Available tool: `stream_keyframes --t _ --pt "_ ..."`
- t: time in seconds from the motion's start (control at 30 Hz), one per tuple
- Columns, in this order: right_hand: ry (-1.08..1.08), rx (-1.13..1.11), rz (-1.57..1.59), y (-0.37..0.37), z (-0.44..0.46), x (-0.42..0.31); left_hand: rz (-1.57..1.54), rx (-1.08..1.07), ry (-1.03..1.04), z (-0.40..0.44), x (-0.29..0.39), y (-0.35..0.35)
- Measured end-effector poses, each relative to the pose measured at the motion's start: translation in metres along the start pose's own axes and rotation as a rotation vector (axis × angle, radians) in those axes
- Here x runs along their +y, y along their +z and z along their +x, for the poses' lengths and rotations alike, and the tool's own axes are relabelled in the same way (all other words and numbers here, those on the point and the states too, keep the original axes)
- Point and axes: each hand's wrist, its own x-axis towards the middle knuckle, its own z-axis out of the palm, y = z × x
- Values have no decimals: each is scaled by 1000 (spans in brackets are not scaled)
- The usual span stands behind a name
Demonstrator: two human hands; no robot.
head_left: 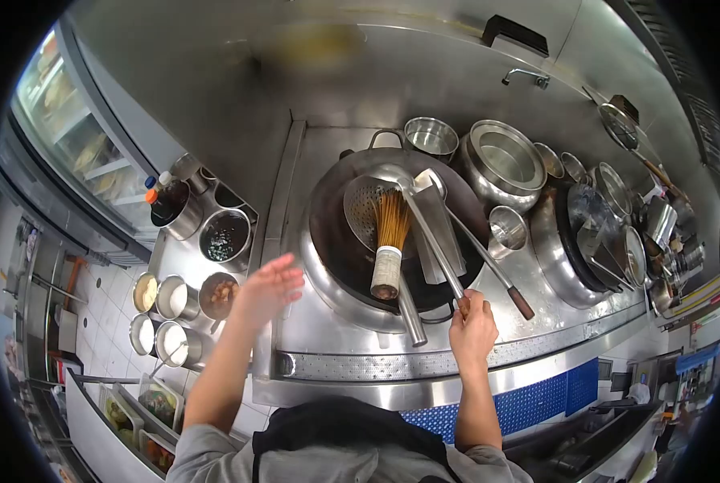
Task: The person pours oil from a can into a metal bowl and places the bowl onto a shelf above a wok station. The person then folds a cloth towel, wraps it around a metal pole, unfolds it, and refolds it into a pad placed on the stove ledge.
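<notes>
My right hand is closed around the wooden end of a ladle, whose metal bowl rests towards the far side of the wok. My left hand is raised left of the wok, slightly blurred, fingers apart and holding nothing. Inside the wok lie a perforated strainer, a bamboo wok brush with a wrapped handle, and a flat, tapering metal piece. A second long-handled tool crosses the wok's right rim; its head is partly hidden.
Seasoning containers and a pot of dark liquid stand at left beside bottles. Right of the wok are a large metal pot, a small bowl and a second wok with stacked utensils. A tap projects from the back wall.
</notes>
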Motion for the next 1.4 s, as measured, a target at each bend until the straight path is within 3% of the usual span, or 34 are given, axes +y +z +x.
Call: stream_keyframes --t 0.23,0.47,0.57,0.73,0.83,0.97,1.3,1.4 --pt "-145 -116 272 -10 -45 -18 -159 -107 -179 -70 -59 -29" --pt "-218 -63 62 -25 -110 -29 -58 -228 -268 -119 -69 -50" --pt "42 -213 694 -24 -144 -12 -30 -279 -343 -127 -79 -57" --pt "191 -188 553 -34 -219 12 20 -425 -448 -135 -101 -46" --pt "368 -324 380 -37 -270 39 89 -511 -479 -134 -105 -36" --pt "409 -530 114 -51 -320 58 154 -586 -525 -130 -108 -18" --pt "439 -511 -40 -61 -376 144 426 -770 -567 -111 -144 73" --pt "572 -502 -16 -77 -383 165 498 -925 -607 -103 -170 113"
